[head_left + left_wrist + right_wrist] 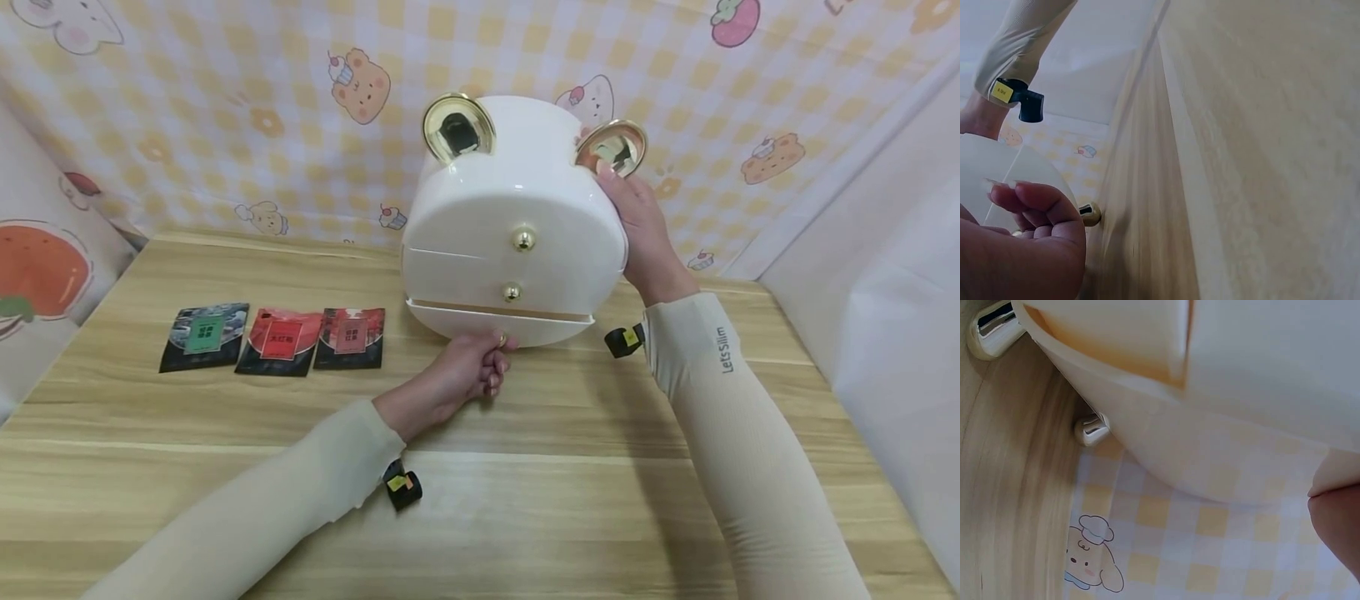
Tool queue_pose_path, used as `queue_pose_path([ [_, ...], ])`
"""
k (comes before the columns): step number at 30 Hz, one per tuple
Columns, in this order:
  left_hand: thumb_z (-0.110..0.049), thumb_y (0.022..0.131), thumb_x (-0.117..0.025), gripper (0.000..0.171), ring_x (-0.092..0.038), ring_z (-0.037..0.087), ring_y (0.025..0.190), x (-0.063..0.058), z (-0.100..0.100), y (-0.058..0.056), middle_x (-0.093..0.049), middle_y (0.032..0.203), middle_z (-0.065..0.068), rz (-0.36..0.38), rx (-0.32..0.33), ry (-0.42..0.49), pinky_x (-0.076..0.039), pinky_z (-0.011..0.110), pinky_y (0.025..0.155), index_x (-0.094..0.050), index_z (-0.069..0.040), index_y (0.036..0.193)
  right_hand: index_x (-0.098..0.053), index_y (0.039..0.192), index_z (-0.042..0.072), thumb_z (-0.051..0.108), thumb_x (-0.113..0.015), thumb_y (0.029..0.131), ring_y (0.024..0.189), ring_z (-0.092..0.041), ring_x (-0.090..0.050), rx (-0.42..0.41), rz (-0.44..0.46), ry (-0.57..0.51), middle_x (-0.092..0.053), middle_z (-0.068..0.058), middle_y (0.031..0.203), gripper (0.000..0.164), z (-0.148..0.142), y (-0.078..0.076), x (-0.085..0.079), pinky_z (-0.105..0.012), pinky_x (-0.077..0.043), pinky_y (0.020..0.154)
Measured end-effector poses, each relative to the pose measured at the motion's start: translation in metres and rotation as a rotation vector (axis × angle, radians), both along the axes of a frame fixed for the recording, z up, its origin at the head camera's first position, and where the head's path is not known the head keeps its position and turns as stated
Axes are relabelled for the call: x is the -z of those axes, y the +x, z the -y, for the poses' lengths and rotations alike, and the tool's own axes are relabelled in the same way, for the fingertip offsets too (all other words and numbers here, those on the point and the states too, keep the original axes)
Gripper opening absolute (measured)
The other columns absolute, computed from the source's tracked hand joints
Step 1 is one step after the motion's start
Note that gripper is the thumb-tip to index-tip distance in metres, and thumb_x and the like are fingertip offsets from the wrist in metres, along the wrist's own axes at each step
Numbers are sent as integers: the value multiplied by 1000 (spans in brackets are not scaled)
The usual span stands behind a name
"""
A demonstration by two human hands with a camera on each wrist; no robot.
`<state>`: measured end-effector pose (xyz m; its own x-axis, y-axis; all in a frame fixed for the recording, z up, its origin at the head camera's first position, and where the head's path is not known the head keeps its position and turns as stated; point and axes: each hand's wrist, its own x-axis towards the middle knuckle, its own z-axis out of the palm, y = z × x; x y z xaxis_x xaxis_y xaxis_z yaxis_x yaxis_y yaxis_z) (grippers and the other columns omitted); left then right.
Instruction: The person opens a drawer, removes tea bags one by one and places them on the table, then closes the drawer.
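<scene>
A white, rounded storage box [517,167] with gold ears and gold knobs stands at the back of the table. Its lowest drawer [480,320] is pulled slightly out, leaving a gap along the top. My left hand [457,379] pinches that drawer's gold knob [502,339] between thumb and finger, the other fingers curled below. Up at the box's right side, my right hand [641,229] holds it, thumb at the base of the right gold ear [613,148]; its other fingers are hidden behind. The right wrist view shows the drawer's opening [1110,353] from the side.
Three tea packets lie in a row left of the box: a green-labelled one [204,337], a red-labelled one [278,342] and a dark red one [349,338]. Gold feet [1092,430] support the box. A checked cloth [285,167] hangs behind the wooden table [525,500].
</scene>
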<state>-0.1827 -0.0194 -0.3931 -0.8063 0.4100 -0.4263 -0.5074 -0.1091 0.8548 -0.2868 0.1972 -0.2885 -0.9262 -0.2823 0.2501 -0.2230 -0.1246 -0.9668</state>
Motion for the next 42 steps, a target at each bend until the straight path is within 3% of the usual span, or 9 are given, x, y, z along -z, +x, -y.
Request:
queue_pose_path([
  [8,-24,104,-32,42,-42,8,58,1,-1,-5,-47,72,0,-16,-5,9,-38,22,56,-50,6,128,-61,122,5,38,-47,99,67,-22,-69,0,-1,-6,-69,-14,90,43,0,1,-1,-34,-52,59],
  [15,-24,104,-33,41,-43,8,58,1,-1,-9,-49,74,0,-29,6,-11,-38,22,56,-52,5,127,-59,128,7,41,-48,98,69,-22,-70,-10,-8,5,-69,-15,94,46,0,1,-1,-36,-52,59],
  [26,-24,103,-34,41,-43,8,59,2,2,-12,-50,75,0,-30,13,-16,-38,22,56,-52,4,127,-63,117,3,40,-46,99,69,-24,-70,-48,-7,7,-69,-15,92,44,2,-2,-2,-36,-52,59],
  [32,-29,103,-37,42,-43,9,58,6,8,-14,-50,73,-1,-17,24,-12,-38,23,56,-53,2,127,-59,126,5,41,-46,99,72,-24,-70,-51,-7,4,-69,-15,96,46,4,-4,0,-37,-53,61],
  [37,-34,101,-42,44,-45,9,58,7,21,-14,-51,73,-1,-37,61,-43,-39,24,55,-54,0,126,-57,130,7,41,-51,97,72,-21,-70,6,1,35,-68,-14,97,48,3,-5,-1,-35,-53,63],
  [42,-33,101,-41,44,-47,11,62,-2,41,-10,-53,79,3,-124,153,-133,-43,26,59,-54,-2,129,-61,127,10,36,-57,94,70,-17,-68,101,-30,74,-67,-11,95,41,-5,-2,-6,-31,-52,62],
])
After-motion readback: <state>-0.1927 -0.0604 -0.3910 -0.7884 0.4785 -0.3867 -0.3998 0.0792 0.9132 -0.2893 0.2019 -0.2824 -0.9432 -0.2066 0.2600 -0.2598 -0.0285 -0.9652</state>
